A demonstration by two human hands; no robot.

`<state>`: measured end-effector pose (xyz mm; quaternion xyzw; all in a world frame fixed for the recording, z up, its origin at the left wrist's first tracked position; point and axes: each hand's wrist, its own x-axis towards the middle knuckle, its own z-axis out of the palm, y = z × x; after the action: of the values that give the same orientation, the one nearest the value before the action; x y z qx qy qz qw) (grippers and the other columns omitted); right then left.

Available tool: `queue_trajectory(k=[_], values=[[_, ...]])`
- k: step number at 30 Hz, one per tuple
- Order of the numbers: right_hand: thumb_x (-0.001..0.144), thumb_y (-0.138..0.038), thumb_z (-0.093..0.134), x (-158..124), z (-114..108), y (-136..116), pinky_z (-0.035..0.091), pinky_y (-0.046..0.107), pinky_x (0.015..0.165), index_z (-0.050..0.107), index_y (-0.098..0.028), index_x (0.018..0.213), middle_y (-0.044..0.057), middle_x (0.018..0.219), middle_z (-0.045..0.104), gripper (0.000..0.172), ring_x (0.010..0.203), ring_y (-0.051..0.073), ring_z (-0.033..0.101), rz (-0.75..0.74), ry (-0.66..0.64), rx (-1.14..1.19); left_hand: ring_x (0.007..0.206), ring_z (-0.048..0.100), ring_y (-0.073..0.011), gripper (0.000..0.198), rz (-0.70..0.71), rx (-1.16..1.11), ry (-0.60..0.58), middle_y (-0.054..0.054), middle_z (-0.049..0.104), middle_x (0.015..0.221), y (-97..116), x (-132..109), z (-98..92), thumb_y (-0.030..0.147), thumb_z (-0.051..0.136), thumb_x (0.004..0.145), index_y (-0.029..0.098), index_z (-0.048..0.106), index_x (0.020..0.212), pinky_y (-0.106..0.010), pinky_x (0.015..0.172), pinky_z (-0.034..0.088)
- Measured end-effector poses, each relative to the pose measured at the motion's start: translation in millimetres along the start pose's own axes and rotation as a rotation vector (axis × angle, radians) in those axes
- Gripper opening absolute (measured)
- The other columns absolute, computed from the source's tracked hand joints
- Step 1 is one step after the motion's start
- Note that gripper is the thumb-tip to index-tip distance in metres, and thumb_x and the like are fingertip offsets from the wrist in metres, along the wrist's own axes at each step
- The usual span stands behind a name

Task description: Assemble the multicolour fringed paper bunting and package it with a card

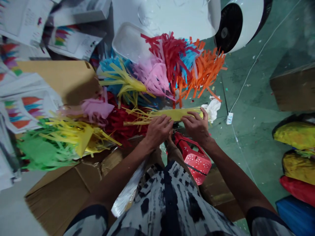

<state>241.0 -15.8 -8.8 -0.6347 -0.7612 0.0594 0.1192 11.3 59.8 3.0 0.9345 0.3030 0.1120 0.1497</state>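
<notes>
A yellow fringed tissue-paper tassel (177,114) stretches sideways in front of me, its solid band to the right and its cut strips trailing left. My left hand (158,129) holds its lower edge near the middle, fingers bent over the paper. At the right end, my right hand (197,124) grips the band, fingers on top; both thumbs are mostly hidden. Just above lie pink (156,77), dark red (169,52) and orange (201,70) fringed bundles. A crumpled white piece (213,108) shows right beside my right hand.
Green (46,147) and yellow (85,134) fringed paper lies at left, above a cardboard box (66,193). Printed packages (27,103) fill the far left. A red perforated plastic stool or basket (197,160) is below my hands. A cable with a white socket (229,118) crosses the green floor.
</notes>
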Motion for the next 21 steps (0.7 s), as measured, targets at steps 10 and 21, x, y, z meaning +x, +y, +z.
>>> queue_trajectory(k=[10, 21], values=[[0.105, -0.014, 0.049, 15.8, -2.6, 3.2, 0.021, 0.056, 0.122, 0.069, -0.019, 0.096, 0.006, 0.099, 0.077, 0.023, 0.118, 0.023, 0.063, -0.030, 0.031, -0.006, 0.112, 0.062, -0.0291, 0.021, -0.045, -0.058, -0.050, -0.013, 0.072, 0.120, 8.9, 25.6, 23.3, 0.028, 0.058, 0.102, 0.017, 0.069, 0.115, -0.044, 0.093, 0.052], [0.104, -0.013, 0.050, 8.9, -0.1, 18.7, 0.022, 0.054, 0.122, 0.068, -0.021, 0.098, 0.006, 0.107, 0.077, 0.020, 0.114, 0.022, 0.063, -0.118, -0.002, 0.004, 0.114, 0.061, -0.0273, 0.019, 0.009, -0.110, -0.074, -0.011, 0.071, 0.120, -4.0, 26.8, 19.3, 0.030, 0.062, 0.100, 0.020, 0.068, 0.115, -0.043, 0.096, 0.050]])
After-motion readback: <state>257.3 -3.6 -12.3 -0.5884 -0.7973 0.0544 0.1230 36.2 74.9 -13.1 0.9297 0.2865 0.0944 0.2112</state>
